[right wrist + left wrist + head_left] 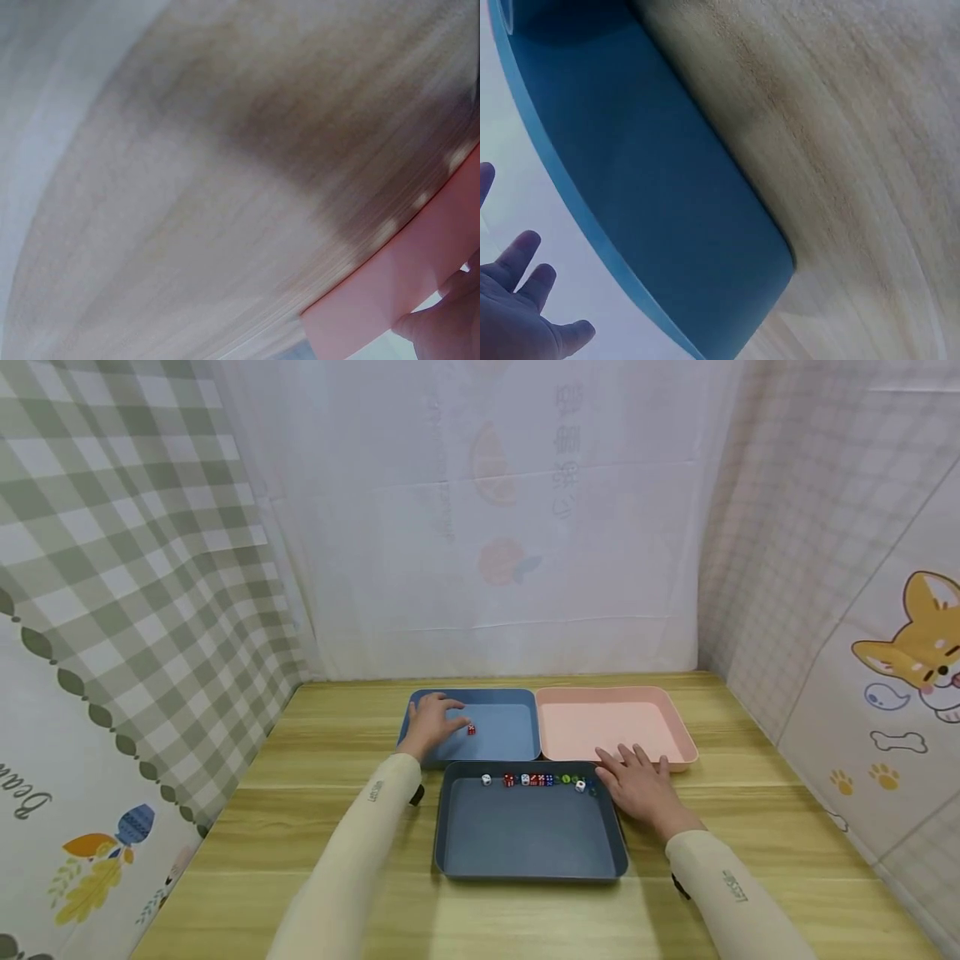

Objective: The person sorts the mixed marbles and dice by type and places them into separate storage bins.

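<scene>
My left hand (431, 723) reaches over the left side of the blue tray (510, 722), its thumb and fingers spread apart. A red die (471, 728) with white pips shows right at the thumb tip, over the tray floor. In the left wrist view the fingers (526, 247) are apart above the tray's outer wall. My right hand (637, 783) lies with fingers spread over the near edge of the pink tray (615, 724) and the right corner of the dark grey-blue tray (532, 835). In the right wrist view, a fingertip appears beside the pink wall.
Along the far side of the dark tray stand several dice: a white die (487, 780) at left, red dice (537, 780), a blue die (549, 780), a green die (566, 779) and another white die (581, 786). The three trays sit close together on the wood-grain table (315, 827). Curtains enclose it.
</scene>
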`<state>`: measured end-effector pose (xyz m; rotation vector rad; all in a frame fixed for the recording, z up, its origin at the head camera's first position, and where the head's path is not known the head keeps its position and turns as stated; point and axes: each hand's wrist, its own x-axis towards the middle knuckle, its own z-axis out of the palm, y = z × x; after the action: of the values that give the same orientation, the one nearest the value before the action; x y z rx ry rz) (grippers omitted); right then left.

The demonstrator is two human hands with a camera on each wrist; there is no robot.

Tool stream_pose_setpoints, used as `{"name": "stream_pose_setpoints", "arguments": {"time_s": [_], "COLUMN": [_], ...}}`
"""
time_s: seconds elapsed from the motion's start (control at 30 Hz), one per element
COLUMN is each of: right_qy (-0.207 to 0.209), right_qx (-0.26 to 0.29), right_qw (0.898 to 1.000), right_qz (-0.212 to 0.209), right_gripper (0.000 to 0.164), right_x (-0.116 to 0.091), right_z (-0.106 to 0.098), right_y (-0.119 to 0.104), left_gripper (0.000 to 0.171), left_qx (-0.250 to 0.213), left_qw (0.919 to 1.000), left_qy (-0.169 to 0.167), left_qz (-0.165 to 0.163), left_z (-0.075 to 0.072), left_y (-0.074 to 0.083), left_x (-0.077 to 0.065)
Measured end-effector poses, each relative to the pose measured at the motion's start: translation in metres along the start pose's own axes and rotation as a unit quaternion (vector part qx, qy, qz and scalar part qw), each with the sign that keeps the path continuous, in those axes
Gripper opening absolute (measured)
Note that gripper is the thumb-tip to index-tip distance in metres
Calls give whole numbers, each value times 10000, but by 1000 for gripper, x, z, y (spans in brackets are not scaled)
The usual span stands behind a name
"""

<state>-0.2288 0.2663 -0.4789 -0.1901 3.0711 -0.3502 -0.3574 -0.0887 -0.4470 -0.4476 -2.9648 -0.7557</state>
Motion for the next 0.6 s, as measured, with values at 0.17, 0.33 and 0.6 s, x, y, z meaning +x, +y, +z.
{"name": "stream_pose_setpoints", "arguments": {"time_s": [0.17,0.33,0.6], "right_qy": [6,18,7], "right_qx": [-38,-29,-22], "right_qw": [10000,10000,10000], "right_qz": [-23,-14,-30], "right_gripper": [56,57,58], "right_x": [-1,-1,-1], "right_z": [-1,-2,-1], "right_y": [0,0,1], "left_gripper": [41,43,43], "left_qx": [-241,-309,-431], "left_qw": [9997,9992,9979], "left_qy": [40,100,182], "left_qz": [42,212,447], "left_z": [-2,-3,-4], "left_y": [2,4,6], "left_x": [-4,-10,-23]}}
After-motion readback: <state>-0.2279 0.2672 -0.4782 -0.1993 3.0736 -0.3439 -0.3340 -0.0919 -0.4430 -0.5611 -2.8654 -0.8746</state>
